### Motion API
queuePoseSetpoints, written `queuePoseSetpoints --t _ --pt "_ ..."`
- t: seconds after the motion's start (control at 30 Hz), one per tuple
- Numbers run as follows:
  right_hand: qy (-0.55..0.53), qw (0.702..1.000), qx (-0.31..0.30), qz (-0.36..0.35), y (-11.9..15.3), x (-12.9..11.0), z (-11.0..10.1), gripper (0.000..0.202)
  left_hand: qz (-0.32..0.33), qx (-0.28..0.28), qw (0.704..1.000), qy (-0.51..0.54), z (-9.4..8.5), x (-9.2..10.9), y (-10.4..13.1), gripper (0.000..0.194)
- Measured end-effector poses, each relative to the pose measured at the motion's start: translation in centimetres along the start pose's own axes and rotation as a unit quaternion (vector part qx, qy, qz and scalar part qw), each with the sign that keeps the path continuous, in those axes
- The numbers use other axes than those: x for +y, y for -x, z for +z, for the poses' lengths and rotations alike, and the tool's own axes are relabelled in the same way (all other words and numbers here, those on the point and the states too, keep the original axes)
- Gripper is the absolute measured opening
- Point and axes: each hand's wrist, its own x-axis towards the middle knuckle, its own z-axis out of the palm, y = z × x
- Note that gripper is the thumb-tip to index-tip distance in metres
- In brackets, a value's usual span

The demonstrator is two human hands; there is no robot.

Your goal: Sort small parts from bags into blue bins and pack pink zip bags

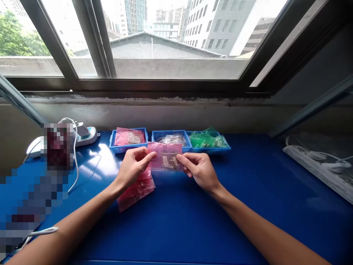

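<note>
A clear pink bag (165, 157) with small light and metallic parts inside is stretched between my two hands above the blue table. My left hand (135, 163) pinches its left edge between thumb and fingers. At the bag's right edge, my right hand (199, 169) grips it the same way. Below my left hand, more pink bags (138, 190) lie overlapping on the table, partly covered by my hand and forearm.
Behind my hands stand three blue trays: one with pink bags (129, 137), one with clear bags (172, 139), one with green bags (206, 140). Power strips (86, 136) with white cables lie at left and right. A window rises behind the blue table (171, 228).
</note>
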Motion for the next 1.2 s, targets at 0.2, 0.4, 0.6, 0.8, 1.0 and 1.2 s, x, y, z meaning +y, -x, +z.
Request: queuePoseSetpoints --t 0.2,0.4,0.6,0.8,1.0,1.2 --pt "-0.015 0.999 0.021 -0.034 0.1 0.2 0.1 0.031 0.052 0.038 0.998 -0.016 0.1 -0.3 0.4 0.035" --pt "0.063 0.984 0.076 -0.148 0.8 0.7 0.1 0.023 0.287 0.071 0.947 -0.128 -0.2 -1.0 0.7 0.015" --pt "0.088 0.96 0.104 -0.243 1.2 0.7 0.1 0.034 0.419 0.113 0.883 -0.178 -0.2 -1.1 0.4 0.022" --pt "0.082 0.961 0.102 -0.245 1.2 0.5 0.1 0.028 0.395 0.123 0.894 -0.172 -0.4 -1.1 0.5 0.022" --pt "0.051 0.987 0.081 -0.129 1.0 -0.1 0.4 0.029 0.11 0.052 0.991 -0.047 0.1 -0.3 0.6 0.031" --pt "0.046 0.995 0.067 -0.064 0.5 -0.1 0.3 0.05 -0.027 -0.001 0.999 0.02 0.0 -0.2 0.2 0.049"
